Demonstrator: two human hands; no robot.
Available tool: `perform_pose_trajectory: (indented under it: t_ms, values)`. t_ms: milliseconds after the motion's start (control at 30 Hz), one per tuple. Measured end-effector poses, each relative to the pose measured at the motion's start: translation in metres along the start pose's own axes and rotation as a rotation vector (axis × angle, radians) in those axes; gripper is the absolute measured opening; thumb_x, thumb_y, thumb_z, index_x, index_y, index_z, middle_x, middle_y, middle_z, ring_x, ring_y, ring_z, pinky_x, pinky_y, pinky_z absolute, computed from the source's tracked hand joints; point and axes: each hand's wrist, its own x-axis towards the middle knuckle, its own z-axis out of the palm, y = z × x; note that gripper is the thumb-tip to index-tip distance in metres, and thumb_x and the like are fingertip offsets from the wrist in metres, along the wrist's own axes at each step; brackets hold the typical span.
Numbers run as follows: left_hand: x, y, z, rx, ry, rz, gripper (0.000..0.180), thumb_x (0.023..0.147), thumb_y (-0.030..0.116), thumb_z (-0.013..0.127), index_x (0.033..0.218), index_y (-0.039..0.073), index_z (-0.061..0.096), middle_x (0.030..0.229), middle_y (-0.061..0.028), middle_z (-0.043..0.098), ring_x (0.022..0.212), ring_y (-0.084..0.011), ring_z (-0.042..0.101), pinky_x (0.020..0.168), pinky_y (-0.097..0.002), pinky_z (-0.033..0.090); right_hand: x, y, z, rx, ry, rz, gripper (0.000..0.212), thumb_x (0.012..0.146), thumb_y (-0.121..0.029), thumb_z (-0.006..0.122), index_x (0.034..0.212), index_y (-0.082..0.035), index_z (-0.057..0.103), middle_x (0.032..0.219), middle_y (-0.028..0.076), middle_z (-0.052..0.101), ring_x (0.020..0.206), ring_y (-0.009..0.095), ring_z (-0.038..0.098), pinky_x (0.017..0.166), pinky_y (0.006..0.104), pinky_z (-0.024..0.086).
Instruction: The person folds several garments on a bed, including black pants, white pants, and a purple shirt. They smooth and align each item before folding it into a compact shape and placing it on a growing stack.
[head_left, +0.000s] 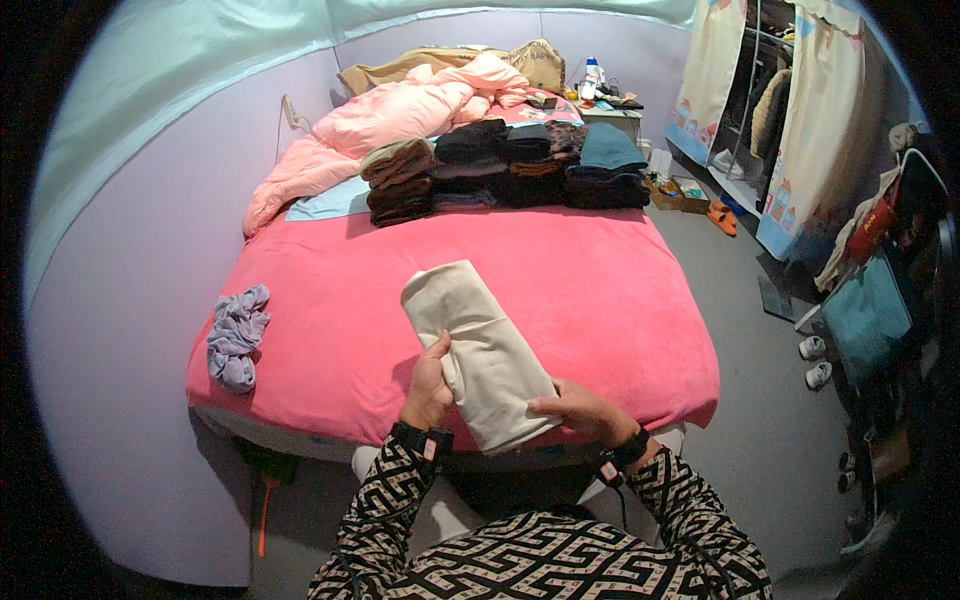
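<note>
A cream-coloured garment point(480, 355), folded into a long flat bundle, is held up at a slant over the near edge of the bed. My left hand point(430, 385) grips its left side, thumb on top and fingers beneath. At the lower right corner my right hand point(580, 410) pinches it, the thumb lying on the cloth. Which kind of garment it is does not show. Farther back on the bed stand stacks of folded clothes point(500, 165), mostly dark, with a beige and a teal piece on top.
The bed has a pink blanket point(600, 300). A crumpled lilac cloth point(238, 335) lies at its left edge; a pink quilt point(390, 120) is heaped behind. To the right stand a curtained wardrobe point(815, 130), orange slippers point(721, 218), white shoes point(816, 362) and a cluttered rack point(880, 290).
</note>
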Motion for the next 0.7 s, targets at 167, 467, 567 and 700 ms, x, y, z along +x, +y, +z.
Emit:
perform_pose_trajectory:
  t_ms: [167, 467, 567, 700]
  values:
    - [0.017, -0.019, 0.007, -0.002, 0.194, 0.086, 0.046, 0.108, 0.031, 0.038, 0.135, -0.006, 0.046, 0.132, -0.0217, 0.059, 0.122, -0.0357, 0.058, 0.110, -0.0503, 0.044, -0.021, -0.007, 0.015, 0.353, 0.165, -0.191, 0.058, 0.091, -0.023, 0.066, 0.140, 0.001, 0.046, 0.125, 0.010, 0.063, 0.114, 0.023, 0.063, 0.099, 0.0366, 0.051]
    - [0.067, -0.018, 0.041, 0.050, 0.114, 0.044, 0.053, 0.107, 0.039, 0.037, 0.140, -0.002, 0.043, 0.138, -0.0202, 0.054, 0.126, -0.0329, 0.056, 0.110, -0.0483, 0.045, -0.015, -0.021, 0.023, 0.370, 0.490, -0.191, 0.059, 0.091, -0.015, 0.063, 0.143, 0.002, 0.041, 0.133, 0.013, 0.059, 0.119, 0.026, 0.060, 0.104, 0.0407, 0.049]
    - [0.100, -0.011, 0.049, 0.136, 0.037, 0.058, 0.061, 0.108, 0.046, 0.028, 0.143, -0.002, 0.040, 0.143, -0.0205, 0.051, 0.131, -0.0328, 0.051, 0.111, -0.0479, 0.043, -0.037, -0.058, 0.015, 0.375, 0.409, -0.353, 0.060, 0.090, -0.008, 0.059, 0.146, 0.002, 0.039, 0.135, 0.015, 0.057, 0.118, 0.024, 0.061, 0.103, 0.0394, 0.050]
    - [0.161, -0.005, 0.042, 0.079, 0.175, 0.033, 0.054, 0.107, 0.032, 0.043, 0.145, -0.003, 0.029, 0.138, -0.0256, 0.051, 0.128, -0.0335, 0.054, 0.109, -0.0444, 0.047, -0.066, -0.125, 0.007, 0.065, 0.398, -0.488, 0.060, 0.090, -0.021, 0.060, 0.142, 0.005, 0.043, 0.129, 0.019, 0.061, 0.113, 0.026, 0.065, 0.098, 0.0422, 0.054]
